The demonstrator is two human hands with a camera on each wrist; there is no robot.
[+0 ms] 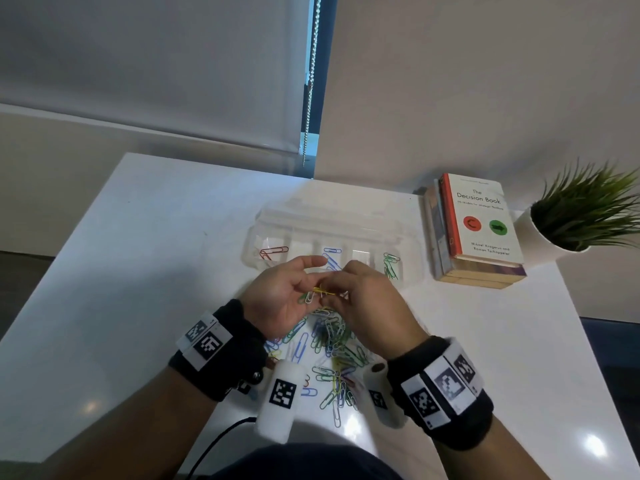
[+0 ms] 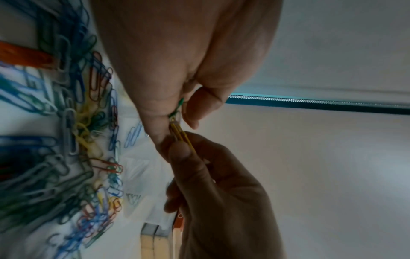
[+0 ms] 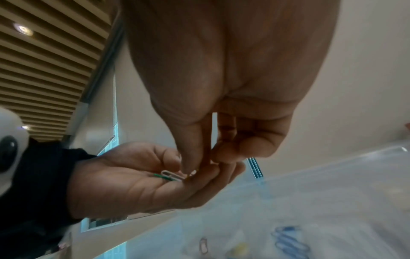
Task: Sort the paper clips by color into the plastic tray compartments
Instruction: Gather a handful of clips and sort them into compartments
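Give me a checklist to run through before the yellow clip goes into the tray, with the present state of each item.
1. Right hand pinches the yellow clip: ok.
2. Yellow clip free of the other clips: not ok; the left hand holds a white clip and a green clip right at its end.
3. Tray within reach, just beyond the hands: ok.
4. Colours kept apart in the tray: ok; red clips, blue clips, green clips in the tray each lie in their own compartment.
5. Free compartment for yellow: cannot tell; it looks bare, but the hands hide part.
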